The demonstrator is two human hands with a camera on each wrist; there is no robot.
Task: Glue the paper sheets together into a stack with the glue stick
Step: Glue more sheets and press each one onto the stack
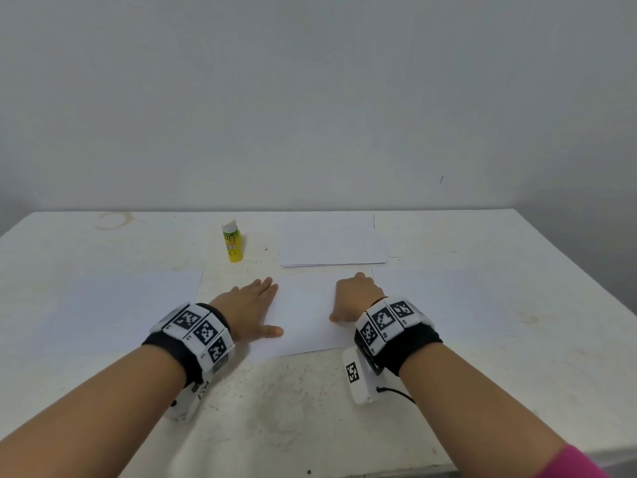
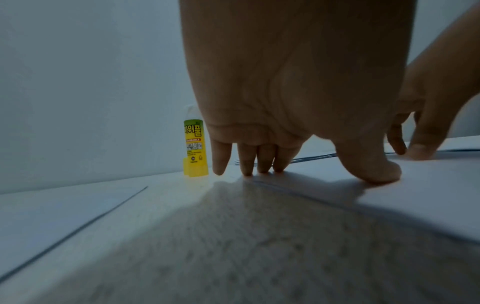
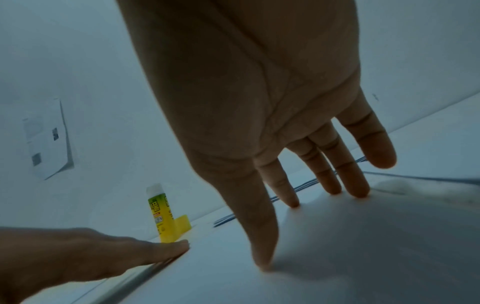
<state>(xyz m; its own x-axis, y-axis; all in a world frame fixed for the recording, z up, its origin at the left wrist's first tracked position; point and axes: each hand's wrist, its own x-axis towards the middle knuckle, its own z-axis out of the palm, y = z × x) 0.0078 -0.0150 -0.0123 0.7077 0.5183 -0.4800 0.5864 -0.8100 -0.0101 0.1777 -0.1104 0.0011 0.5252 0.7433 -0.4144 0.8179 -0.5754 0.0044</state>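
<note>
Both hands flat on the middle sheet [image 1: 305, 315] near the bench [image 1: 517, 305] front edge. The left hand [image 1: 250, 310] lies released, fingers straight, on the sheet's left margin; the right hand [image 1: 355, 300] presses down with straight fingertips, grasping nothing. Glue stick [image 1: 232, 241] stands capped and upright at the back, well apart from either hand — untouched at present. A small pile of sheets [image 1: 331, 241] lies just beside it; single sheets lie at left [image 1: 131, 305] and right [image 1: 448, 305]. Judgement: early stage or between layers; whether glue is already under the pressed sheet cannot be told. Several sheets left to join.
</note>
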